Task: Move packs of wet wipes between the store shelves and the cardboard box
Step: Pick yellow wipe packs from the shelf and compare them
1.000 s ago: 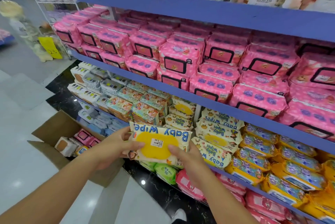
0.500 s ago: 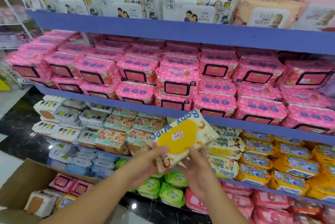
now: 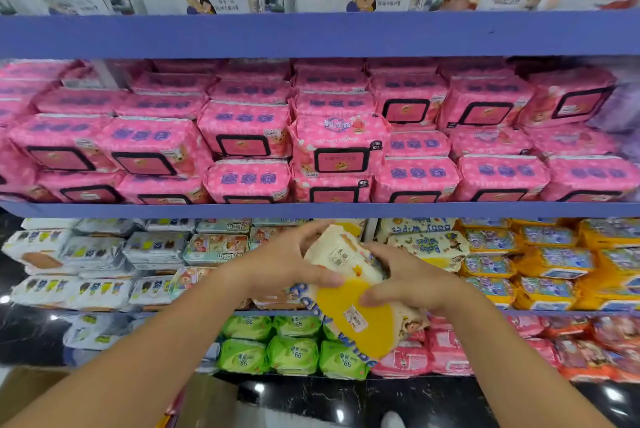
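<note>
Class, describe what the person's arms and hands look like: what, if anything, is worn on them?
The left forearm and right forearm are bare as far as the frame shows, with no sleeve in view. The left hand and right hand wear no gloves; no watch, bracelet or ring shows.

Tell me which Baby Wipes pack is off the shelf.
The yellow-lidded pack, tilted, gripped by the left hand and right hand; the other Baby Wipes packs sit stacked to its right, unheld.

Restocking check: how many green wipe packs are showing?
6 green packs: upper row, lower row; the held yellow pack may hide more.
</note>
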{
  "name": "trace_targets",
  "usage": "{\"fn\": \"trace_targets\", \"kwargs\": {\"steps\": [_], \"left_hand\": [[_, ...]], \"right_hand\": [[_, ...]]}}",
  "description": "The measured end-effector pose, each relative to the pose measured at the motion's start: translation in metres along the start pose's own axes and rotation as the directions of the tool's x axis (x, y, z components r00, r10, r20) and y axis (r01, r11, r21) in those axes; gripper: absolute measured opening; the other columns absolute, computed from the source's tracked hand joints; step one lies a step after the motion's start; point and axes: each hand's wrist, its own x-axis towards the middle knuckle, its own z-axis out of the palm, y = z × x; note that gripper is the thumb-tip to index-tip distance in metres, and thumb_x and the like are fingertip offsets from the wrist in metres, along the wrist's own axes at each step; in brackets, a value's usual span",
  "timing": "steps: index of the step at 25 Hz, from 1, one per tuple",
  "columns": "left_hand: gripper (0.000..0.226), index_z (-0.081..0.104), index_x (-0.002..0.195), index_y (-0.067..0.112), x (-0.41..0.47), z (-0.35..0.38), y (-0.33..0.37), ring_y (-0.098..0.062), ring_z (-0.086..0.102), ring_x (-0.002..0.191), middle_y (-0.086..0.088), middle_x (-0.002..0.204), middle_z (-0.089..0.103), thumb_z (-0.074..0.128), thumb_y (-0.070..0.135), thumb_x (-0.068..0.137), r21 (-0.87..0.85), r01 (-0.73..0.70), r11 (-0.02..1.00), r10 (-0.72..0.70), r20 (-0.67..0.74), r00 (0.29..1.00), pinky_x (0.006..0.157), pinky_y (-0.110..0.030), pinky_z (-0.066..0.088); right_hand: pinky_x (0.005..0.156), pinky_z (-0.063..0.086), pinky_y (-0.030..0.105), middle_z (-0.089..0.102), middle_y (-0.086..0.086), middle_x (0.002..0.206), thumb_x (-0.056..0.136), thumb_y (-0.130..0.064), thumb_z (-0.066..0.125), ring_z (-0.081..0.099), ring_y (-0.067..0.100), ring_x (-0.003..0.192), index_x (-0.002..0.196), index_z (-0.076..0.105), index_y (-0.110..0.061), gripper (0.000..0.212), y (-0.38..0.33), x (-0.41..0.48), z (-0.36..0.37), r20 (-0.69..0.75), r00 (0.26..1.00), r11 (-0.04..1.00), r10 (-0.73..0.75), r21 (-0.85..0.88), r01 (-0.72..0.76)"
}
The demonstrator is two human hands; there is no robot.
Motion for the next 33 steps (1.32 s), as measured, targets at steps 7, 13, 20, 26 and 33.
{"fn": "trace_targets", "kwargs": {"steps": [7, 13, 20, 26, 33], "left_hand": [[0.063, 0.063, 0.131, 0.023, 0.012, -0.002, -0.075, -0.017, 0.072, 0.108, 0.003, 0.118, 0.075, 0.090, 0.020, 0.075, -0.158, 0.081, 0.984, -0.107, -0.163, 0.981, 0.097, -0.045, 0.057], [0.101, 0.037, 0.151, 0.042, 0.029, -0.032, -0.117, -0.007, 0.042, 0.138, 0.021, 0.148, 0.044, 0.092, 0.045, 0.067, 0.114, 0.137, 0.984, -0.105, -0.254, 0.961, 0.108, -0.037, 0.047], [0.079, 0.055, 0.133, 0.047, 0.032, -0.071, -0.197, 0.005, 0.049, 0.130, 0.035, 0.131, 0.056, 0.085, 0.061, 0.061, 0.108, 0.021, 0.994, 0.022, -0.380, 0.925, 0.100, -0.025, 0.048], [0.074, 0.055, 0.134, 0.048, 0.059, -0.073, -0.251, 0.011, 0.053, 0.123, 0.034, 0.129, 0.059, 0.082, 0.058, 0.065, 0.044, -0.069, 0.997, 0.082, -0.480, 0.873, 0.109, -0.029, 0.045], [0.085, 0.029, 0.153, 0.047, 0.062, -0.075, -0.249, 0.006, 0.030, 0.135, 0.032, 0.149, 0.027, 0.067, 0.069, 0.080, 0.288, 0.067, 0.955, 0.087, -0.491, 0.867, 0.112, -0.027, 0.031]], "right_hand": [[0.109, 0.036, 0.025, 0.031, -0.023, 0.144, 0.057, -0.058, 0.089, 0.035, 0.006, 0.137, 0.154, 0.026, -0.035, 0.118, 0.043, 0.022, 0.008, -0.067, 0.997, 0.936, 0.038, -0.347, -0.059], [0.111, 0.033, 0.029, 0.036, -0.001, 0.155, 0.070, -0.048, 0.085, 0.035, 0.018, 0.141, 0.155, 0.030, -0.024, 0.104, 0.088, 0.116, -0.009, -0.159, 0.983, 0.705, -0.092, -0.708, -0.049], [0.116, 0.034, 0.043, 0.027, 0.005, 0.161, 0.072, -0.055, 0.079, 0.027, 0.029, 0.146, 0.157, 0.021, -0.025, 0.107, 0.150, 0.228, -0.037, -0.308, 0.949, 0.515, -0.065, -0.825, -0.233], [0.121, 0.020, 0.050, 0.025, 0.000, 0.156, 0.078, -0.066, 0.067, 0.021, 0.026, 0.148, 0.155, 0.025, -0.029, 0.095, 0.192, 0.284, -0.036, -0.350, 0.914, 0.390, -0.206, -0.886, -0.251], [0.116, 0.031, 0.044, 0.035, 0.004, 0.150, 0.088, -0.053, 0.062, 0.034, 0.027, 0.140, 0.152, 0.030, -0.020, 0.078, 0.187, 0.276, -0.011, -0.369, 0.889, 0.335, -0.269, -0.902, -0.273]]}}
